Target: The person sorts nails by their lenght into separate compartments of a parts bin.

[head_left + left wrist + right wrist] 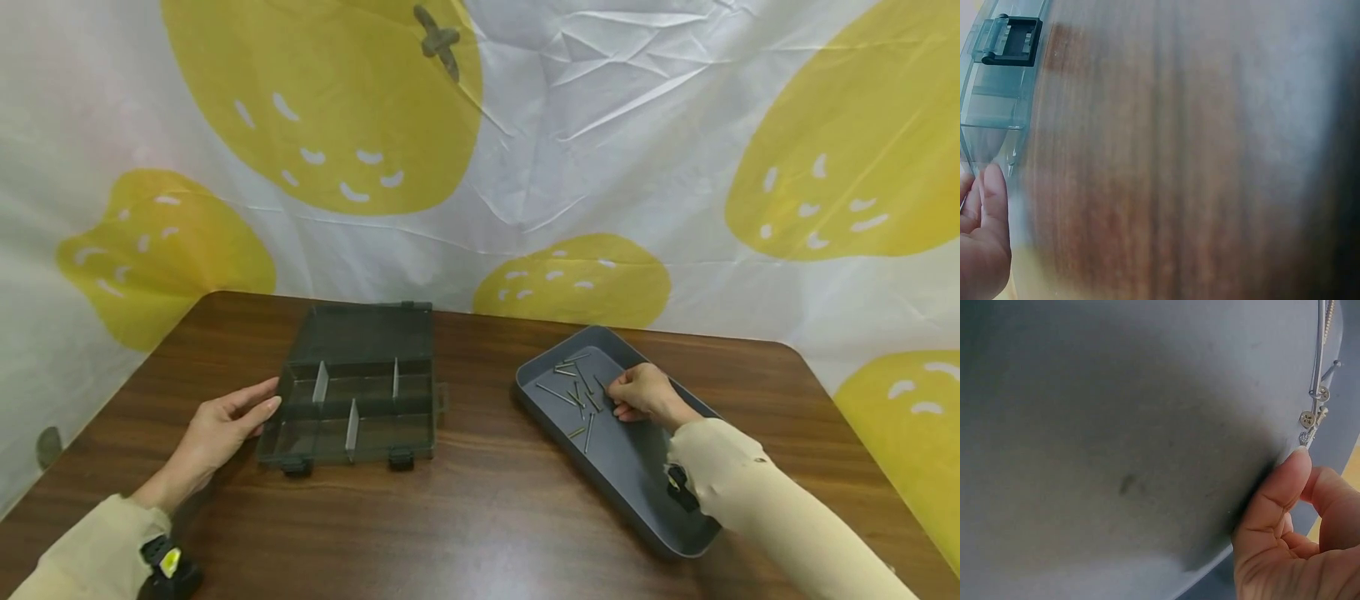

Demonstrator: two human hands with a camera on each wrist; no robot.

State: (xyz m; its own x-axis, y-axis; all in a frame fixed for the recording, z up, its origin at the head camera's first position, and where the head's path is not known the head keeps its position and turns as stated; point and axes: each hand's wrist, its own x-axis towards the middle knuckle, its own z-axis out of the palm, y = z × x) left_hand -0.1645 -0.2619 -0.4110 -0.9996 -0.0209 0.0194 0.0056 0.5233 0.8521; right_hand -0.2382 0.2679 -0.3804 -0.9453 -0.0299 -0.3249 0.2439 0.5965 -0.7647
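Observation:
A dark see-through organizer box (348, 400) lies with its lid raised at the back; light dividers split its compartments. My left hand (221, 429) rests against the box's left side, fingers fairly straight. In the left wrist view its thumb (995, 194) is beside the box corner, below a black latch (1016, 40). My right hand (643, 393) is inside a grey tray (637, 467), its thumb and finger pinching a thin nail (599, 383). Several nails and screws (573, 392) are scattered at the tray's far left end. Screw heads (1307, 419) show just past the right thumb tip.
Both containers stand on a brown wooden table (465, 500), with a stretch of tabletop between them. A white cloth with yellow fruit prints (525, 167) hangs behind the table. The tray's raised rim (592, 475) surrounds the hardware.

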